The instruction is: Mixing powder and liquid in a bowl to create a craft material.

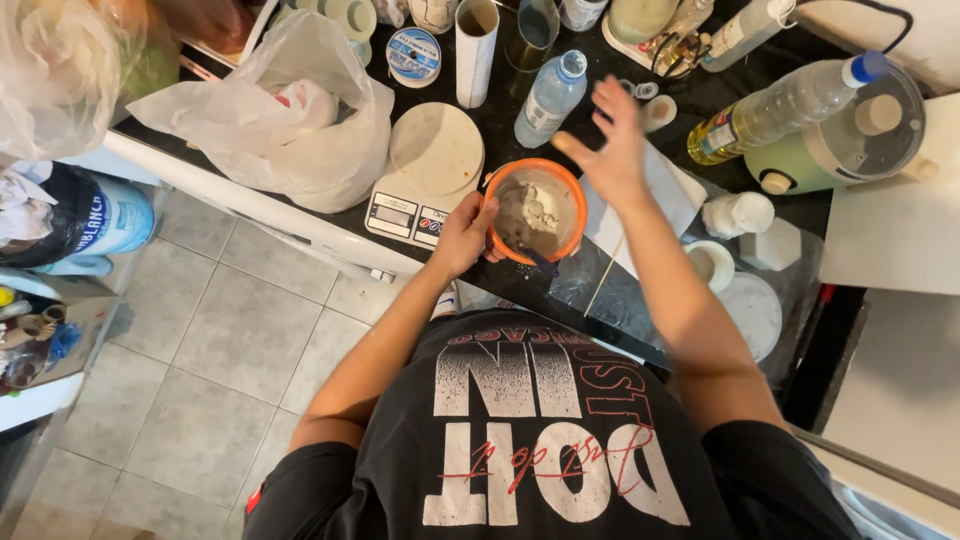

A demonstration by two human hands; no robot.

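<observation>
Left hand [463, 235] is gripping the orange bowl [537, 212] at its left rim, fingers curled around the edge, thumb on top. The bowl is sitting on the black counter [500, 110], right at the front edge, just beside the kitchen scale [425, 170]. Grey-beige powdery mix is filling the bowl; a dark utensil [538, 262] is leaning out over its near rim.

Right hand [612, 150] is hovering above the counter just right of the bowl, fingers spread open, holding nothing, slightly motion-blurred.

A small plastic water bottle [549, 98] is standing just behind the bowl. A cardboard tube [476, 45] is standing upright left of that bottle. A white plastic bag [280, 115] is lying left of the scale. A bottle of yellow oil [785, 105] is lying tilted to the right, next to a pale green appliance [850, 140]. A thin wooden skewer [603, 278] is lying on clear plastic sheet below the right forearm.
</observation>
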